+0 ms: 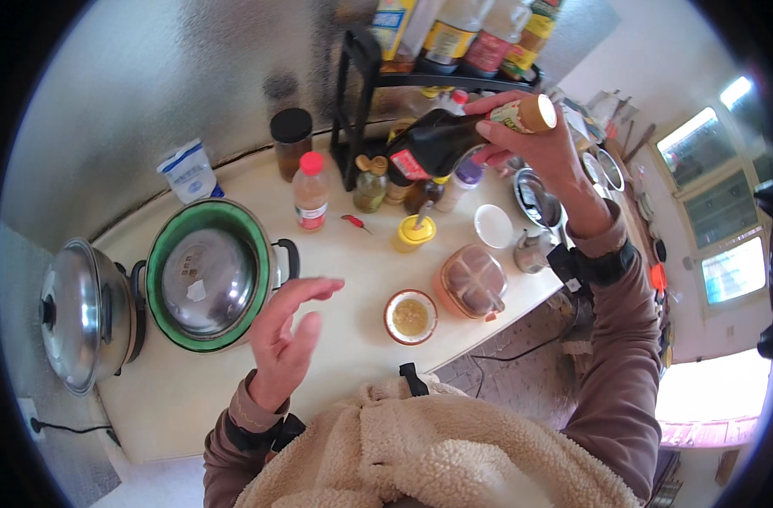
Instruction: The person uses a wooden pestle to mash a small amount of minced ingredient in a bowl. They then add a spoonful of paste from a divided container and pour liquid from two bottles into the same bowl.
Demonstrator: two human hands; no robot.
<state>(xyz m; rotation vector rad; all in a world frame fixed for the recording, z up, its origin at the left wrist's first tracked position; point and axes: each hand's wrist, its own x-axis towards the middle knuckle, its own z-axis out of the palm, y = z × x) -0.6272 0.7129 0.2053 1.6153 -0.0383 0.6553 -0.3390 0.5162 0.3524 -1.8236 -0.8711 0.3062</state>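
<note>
My right hand (pixel 519 136) grips the neck of a dark glass sauce bottle (pixel 437 143), which is tilted, its capped end toward the right, in front of the black rack. Over the table beside the green-rimmed pot, my left hand (pixel 288 336) is raised and empty, fingers apart. A small bowl (pixel 410 317) with yellowish contents sits near the table's front edge. Next to it stands a pinkish compartment seasoning box (pixel 472 281) with a clear lid. Behind the bowl are a yellow-lidded jar (pixel 415 233) with a handle sticking out, and a white dish (pixel 493 226).
A green-rimmed pot (pixel 259 254) and a lidded steel pot (pixel 75 317) stand at left. A red-capped bottle (pixel 311 193), a black-lidded jar (pixel 291 146) and a red chili (pixel 356 221) are farther back. The black rack (pixel 453 80) holds bottles. Steel bowls (pixel 537 198) are at right.
</note>
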